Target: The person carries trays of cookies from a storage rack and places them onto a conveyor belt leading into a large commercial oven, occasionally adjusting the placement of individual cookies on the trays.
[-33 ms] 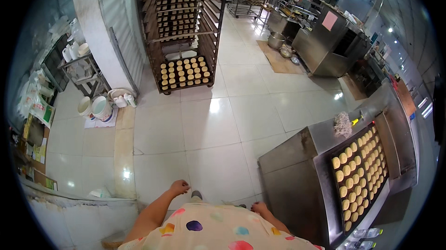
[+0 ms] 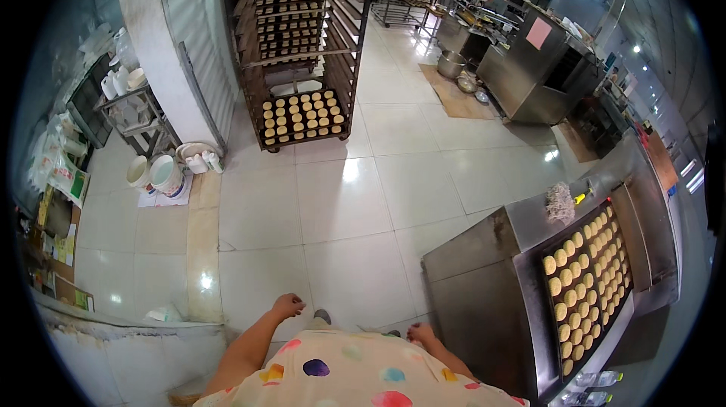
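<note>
My left hand hangs low in front of my body, over the tiled floor, fingers loosely bent and nothing in them. On the other side, my right hand is also empty, its fingers loosely apart, close to the side of a steel machine. A dark tray of round, pale yellow pastries lies on top of that machine. Ahead stands a tall wheeled rack with many trays; its lowest tray carries rows of similar pastries. Neither hand touches any of these.
A shaggy whisk-like brush lies on the machine's top, with bottles at its near end. White buckets and jugs stand by a pillar at left. Another machine and a metal pot are farther right.
Both hands have shifted very slightly, and the view has moved a little. Racks, trays and pastries have stayed in place.
</note>
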Tool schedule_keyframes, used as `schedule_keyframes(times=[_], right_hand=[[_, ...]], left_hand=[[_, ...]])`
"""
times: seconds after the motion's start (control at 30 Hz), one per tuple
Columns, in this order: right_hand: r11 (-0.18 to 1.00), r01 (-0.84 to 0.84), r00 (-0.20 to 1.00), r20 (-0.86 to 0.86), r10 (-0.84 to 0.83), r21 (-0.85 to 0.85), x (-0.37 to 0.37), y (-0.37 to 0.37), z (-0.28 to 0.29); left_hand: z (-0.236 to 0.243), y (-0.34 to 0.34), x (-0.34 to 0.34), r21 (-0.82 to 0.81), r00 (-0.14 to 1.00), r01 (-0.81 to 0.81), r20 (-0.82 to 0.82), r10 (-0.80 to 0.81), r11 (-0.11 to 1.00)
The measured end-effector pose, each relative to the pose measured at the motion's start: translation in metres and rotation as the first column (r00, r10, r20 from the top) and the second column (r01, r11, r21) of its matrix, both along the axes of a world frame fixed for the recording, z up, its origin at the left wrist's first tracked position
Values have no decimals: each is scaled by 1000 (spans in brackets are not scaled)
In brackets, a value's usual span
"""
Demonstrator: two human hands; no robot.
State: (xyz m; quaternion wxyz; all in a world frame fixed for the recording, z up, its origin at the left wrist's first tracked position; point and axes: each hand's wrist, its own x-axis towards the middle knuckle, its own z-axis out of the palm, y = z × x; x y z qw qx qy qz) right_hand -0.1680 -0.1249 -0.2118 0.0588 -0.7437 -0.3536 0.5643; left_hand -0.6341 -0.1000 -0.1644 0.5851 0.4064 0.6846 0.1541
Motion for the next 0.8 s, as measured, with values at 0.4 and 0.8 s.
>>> schedule_keyframes(times=[0.4, 0.8], right_hand=[[988, -113, 981, -145, 127, 101, -101, 190, 34], [987, 118, 907, -393, -152, -110, -168, 438, 8]], left_hand=[[-13, 69, -79, -75, 865, -437, 238, 441, 896], [-41, 287, -134, -199, 623, -699, 300, 722, 687]])
